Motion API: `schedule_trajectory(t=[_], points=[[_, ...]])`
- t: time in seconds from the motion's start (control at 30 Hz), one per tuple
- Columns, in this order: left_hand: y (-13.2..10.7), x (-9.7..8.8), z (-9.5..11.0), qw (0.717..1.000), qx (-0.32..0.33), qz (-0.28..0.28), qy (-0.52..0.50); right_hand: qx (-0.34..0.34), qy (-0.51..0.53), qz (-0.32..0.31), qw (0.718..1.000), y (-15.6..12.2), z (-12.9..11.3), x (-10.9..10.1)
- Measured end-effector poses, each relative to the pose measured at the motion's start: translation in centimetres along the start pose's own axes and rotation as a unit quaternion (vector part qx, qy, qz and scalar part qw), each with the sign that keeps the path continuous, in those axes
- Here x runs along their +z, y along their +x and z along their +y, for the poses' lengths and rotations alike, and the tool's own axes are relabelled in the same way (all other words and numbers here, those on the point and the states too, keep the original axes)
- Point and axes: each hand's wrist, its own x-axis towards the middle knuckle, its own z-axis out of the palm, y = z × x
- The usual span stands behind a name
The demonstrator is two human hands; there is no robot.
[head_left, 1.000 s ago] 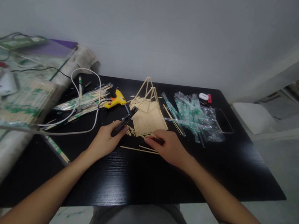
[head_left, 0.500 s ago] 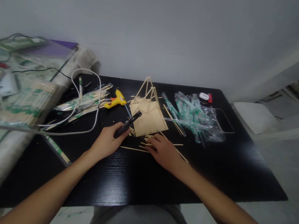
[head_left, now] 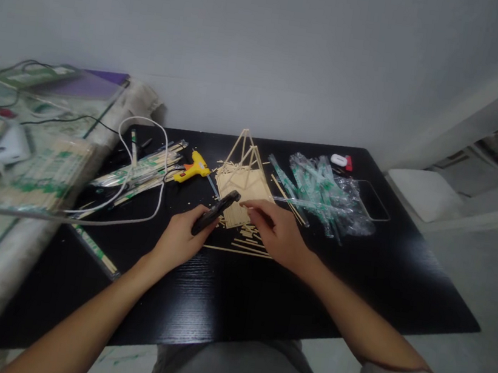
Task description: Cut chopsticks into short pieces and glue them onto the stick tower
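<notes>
My left hand (head_left: 183, 234) is closed around a slim black cutting tool (head_left: 215, 211); its exact kind is unclear. Close to the tool's tip, my right hand (head_left: 280, 232) pinches a short piece of wooden stick (head_left: 243, 205), mostly covered by the fingers. Behind both hands lies a flat base of sticks (head_left: 260, 193) side by side, with a triangular stick frame (head_left: 253, 157) standing on it. Short cut sticks (head_left: 248, 233) are scattered in front of the base, and a long thin stick (head_left: 226, 249) lies nearest me.
A yellow glue gun (head_left: 194, 167) rests left of the base, near packaged chopsticks (head_left: 141, 169) and a looping white cable (head_left: 159, 193). Crumpled plastic wrappers (head_left: 317, 186), a phone-like dark slab (head_left: 373, 201) and a small white case (head_left: 338, 160) lie right on the black table (head_left: 187, 307).
My right hand has risen from the loose sticks towards the black tool, now with a short stick piece pinched in it. The tool has tilted slightly lower.
</notes>
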Motion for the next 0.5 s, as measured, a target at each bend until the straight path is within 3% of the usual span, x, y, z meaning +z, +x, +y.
schedule_trajectory(t=[0.2, 0.5], points=[[-0.3, 0.1, 0.1, 0.999, 0.034, 0.017, 0.019, 0.020, 0.058, -0.021, 0.998, 1.0, -0.4, 1.4], [-0.3, 0.0, 0.0, 0.998, 0.030, 0.031, 0.055, 0.029, 0.074, -0.018, 0.997, 1.6, -0.7, 1.9]])
